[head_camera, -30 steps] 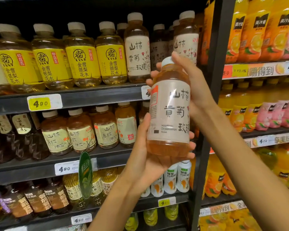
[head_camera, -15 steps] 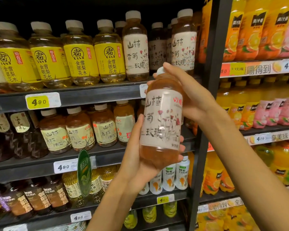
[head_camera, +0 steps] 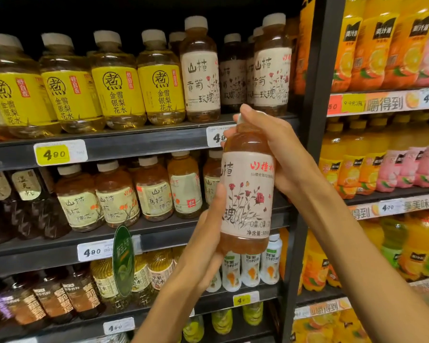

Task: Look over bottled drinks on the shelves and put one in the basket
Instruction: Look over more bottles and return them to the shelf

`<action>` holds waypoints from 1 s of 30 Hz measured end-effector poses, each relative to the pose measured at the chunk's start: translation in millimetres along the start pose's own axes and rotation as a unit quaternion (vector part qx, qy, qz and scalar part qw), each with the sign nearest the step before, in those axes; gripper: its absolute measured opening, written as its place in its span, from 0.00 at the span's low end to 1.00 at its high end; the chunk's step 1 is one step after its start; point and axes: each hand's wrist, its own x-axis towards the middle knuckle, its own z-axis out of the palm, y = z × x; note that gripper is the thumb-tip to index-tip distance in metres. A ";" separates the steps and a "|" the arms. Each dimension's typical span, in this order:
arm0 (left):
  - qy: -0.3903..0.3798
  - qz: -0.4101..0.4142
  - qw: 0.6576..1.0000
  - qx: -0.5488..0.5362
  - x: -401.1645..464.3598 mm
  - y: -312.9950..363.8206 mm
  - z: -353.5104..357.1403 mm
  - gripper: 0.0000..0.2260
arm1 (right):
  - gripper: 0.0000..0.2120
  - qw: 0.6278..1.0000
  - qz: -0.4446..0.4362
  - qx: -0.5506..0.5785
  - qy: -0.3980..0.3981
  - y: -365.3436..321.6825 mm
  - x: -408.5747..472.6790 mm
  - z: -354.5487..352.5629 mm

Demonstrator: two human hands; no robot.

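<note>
I hold an amber drink bottle [head_camera: 248, 194] with a cream label showing red roses, upright in front of the shelves. My right hand [head_camera: 278, 149] grips its neck and shoulder, covering the white cap. My left hand [head_camera: 206, 236] cups the bottle's base and lower left side, thumb up along the label. Matching rose-label bottles [head_camera: 201, 70] stand on the top shelf just above. No basket is in view.
Yellow-label bottles [head_camera: 117, 82] fill the top shelf's left part. Amber and dark bottles [head_camera: 117, 194] line the middle shelf [head_camera: 60, 246]. A black upright post [head_camera: 317, 70] divides this rack from orange juice bottles [head_camera: 377, 45] on the right. Price tags [head_camera: 60, 152] hang on shelf edges.
The bottle has turned in my hands, so the rose picture and red lettering now face me instead of the large black characters. It has also sunk a little lower.
</note>
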 end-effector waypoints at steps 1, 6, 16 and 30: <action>-0.002 0.005 1.000 0.018 -0.8 0.9 1.0 0.33 | 0.10 1.000 -0.007 0.009 -0.005 -1.0 -1.1 0.2; 0.138 0.145 0.968 0.149 6.7 -4.0 5.7 0.26 | 0.20 0.999 -0.031 -0.025 0.005 0.4 -10.0 0.7; 0.080 0.171 0.943 0.274 18.8 -15.0 -18.7 0.35 | 0.11 0.989 -0.143 0.017 -0.026 13.6 -16.4 -2.3; 0.021 0.194 0.922 0.335 25.9 4.5 -25.2 0.32 | 0.14 0.960 -0.239 -0.047 -0.140 6.2 -31.4 -9.3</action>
